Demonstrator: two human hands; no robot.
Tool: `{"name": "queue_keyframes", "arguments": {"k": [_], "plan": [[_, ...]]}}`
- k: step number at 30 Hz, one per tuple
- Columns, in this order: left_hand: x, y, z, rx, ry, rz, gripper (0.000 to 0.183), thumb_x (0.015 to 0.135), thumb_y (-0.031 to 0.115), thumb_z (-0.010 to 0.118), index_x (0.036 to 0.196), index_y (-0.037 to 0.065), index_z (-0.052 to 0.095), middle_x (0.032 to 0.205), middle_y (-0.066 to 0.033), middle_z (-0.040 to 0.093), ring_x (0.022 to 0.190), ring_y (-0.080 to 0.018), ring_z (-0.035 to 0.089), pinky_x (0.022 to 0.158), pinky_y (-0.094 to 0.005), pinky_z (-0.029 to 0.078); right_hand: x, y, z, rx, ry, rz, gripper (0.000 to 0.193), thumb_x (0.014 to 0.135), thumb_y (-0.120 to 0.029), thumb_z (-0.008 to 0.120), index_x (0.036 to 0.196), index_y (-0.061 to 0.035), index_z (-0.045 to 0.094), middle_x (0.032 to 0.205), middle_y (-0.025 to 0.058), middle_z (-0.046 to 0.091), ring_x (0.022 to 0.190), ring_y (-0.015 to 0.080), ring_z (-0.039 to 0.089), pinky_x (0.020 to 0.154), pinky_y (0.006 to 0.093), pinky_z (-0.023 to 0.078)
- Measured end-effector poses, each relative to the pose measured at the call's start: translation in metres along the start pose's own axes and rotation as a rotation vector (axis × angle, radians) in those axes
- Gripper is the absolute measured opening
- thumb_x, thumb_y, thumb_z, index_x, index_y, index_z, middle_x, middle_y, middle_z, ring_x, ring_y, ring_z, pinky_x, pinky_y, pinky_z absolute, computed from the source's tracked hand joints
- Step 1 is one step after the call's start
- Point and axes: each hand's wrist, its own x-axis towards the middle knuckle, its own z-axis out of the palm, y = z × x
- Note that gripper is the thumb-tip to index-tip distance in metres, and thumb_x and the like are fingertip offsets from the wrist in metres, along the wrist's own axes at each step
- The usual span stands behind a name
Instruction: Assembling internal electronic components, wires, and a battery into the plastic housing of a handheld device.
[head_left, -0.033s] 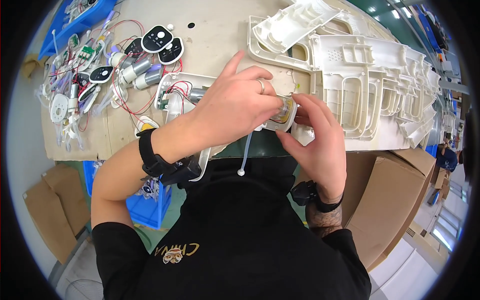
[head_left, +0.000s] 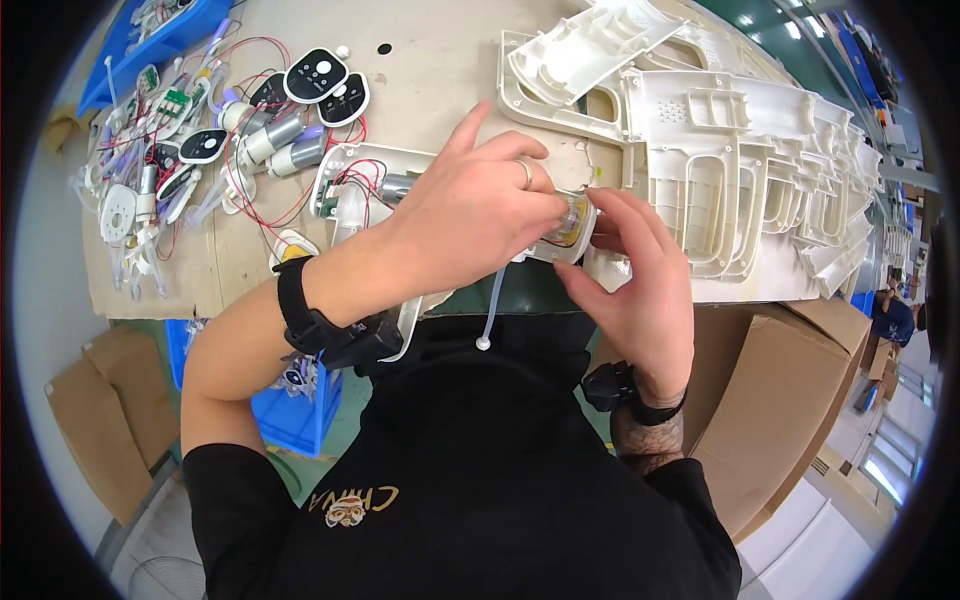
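A long white plastic housing [head_left: 345,208] lies across the table's near edge, with a silver motor [head_left: 396,188] and red wires inside. My left hand [head_left: 485,205] reaches over it and covers its middle. Its fingers are bent with the tips pressed at a clear plastic part [head_left: 573,220] with yellow inside, at the housing's right end; one finger points away, stretched out. My right hand [head_left: 645,270] grips that end between thumb and fingers. A pale tube [head_left: 495,305] with a small white tip hangs from the housing over the table edge. The contact under my left palm is hidden.
To the left lies a tangle of motors [head_left: 270,140], wires and black-faced panels [head_left: 316,76]. White housing shells [head_left: 690,170] are piled at right. Blue bins stand at the far left [head_left: 160,45] and below the table [head_left: 300,415]. An open cardboard box [head_left: 780,410] stands at near right.
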Motion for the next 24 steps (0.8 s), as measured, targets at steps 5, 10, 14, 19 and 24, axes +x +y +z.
{"name": "queue_keyframes", "arguments": {"k": [5,10,14,19,24], "plan": [[-0.0012,0.0045,-0.0016,0.104,-0.013,0.014,0.019,0.082,0.013,0.078,0.102,0.014,0.077,0.102,0.0039,0.072,0.126,-0.0263,0.059,0.120,-0.0651,0.028,0.0044,0.0005,-0.0088,0.020,-0.079,0.031,0.063,0.075,-0.005,0.086,0.132,-0.0005,0.061,0.124,0.0152,0.064,0.096,0.0282,0.071,0.082,0.0377,0.060],[-0.0014,0.0047,-0.0028,0.150,-0.042,0.023,0.019,0.082,0.012,0.078,0.101,0.013,0.076,0.102,0.0036,0.071,0.127,-0.0258,0.059,0.120,-0.0653,0.027,0.0060,0.0005,-0.0070,0.061,-0.100,0.074,0.063,0.075,-0.004,0.087,0.132,-0.0012,0.061,0.127,0.0142,0.063,0.097,0.0262,0.071,0.081,0.0359,0.061],[-0.0021,0.0034,-0.0015,0.109,-0.023,0.026,0.018,0.082,0.012,0.078,0.100,0.013,0.076,0.101,0.0031,0.069,0.122,-0.0253,0.059,0.119,-0.0641,0.028,0.0054,0.0054,-0.0074,0.159,-0.097,0.094,0.064,0.073,-0.003,0.088,0.132,-0.0022,0.062,0.128,0.0131,0.062,0.097,0.0244,0.070,0.081,0.0340,0.061],[-0.0020,0.0054,-0.0029,0.131,-0.040,0.042,0.018,0.082,0.012,0.078,0.100,0.012,0.076,0.100,0.0021,0.068,0.117,-0.0245,0.060,0.118,-0.0627,0.030,0.0026,0.0061,-0.0071,0.094,-0.084,0.034,0.067,0.071,-0.004,0.090,0.132,-0.0028,0.062,0.126,0.0119,0.064,0.092,0.0234,0.069,0.078,0.0336,0.060],[-0.0004,0.0065,-0.0036,0.142,-0.059,0.087,0.020,0.080,0.011,0.079,0.100,0.011,0.076,0.099,0.0006,0.068,0.113,-0.0234,0.061,0.118,-0.0618,0.031,-0.0031,0.0029,-0.0036,-0.022,-0.039,0.022,0.069,0.070,-0.007,0.090,0.133,-0.0041,0.062,0.125,0.0106,0.066,0.079,0.0228,0.066,0.071,0.0342,0.057]]}}
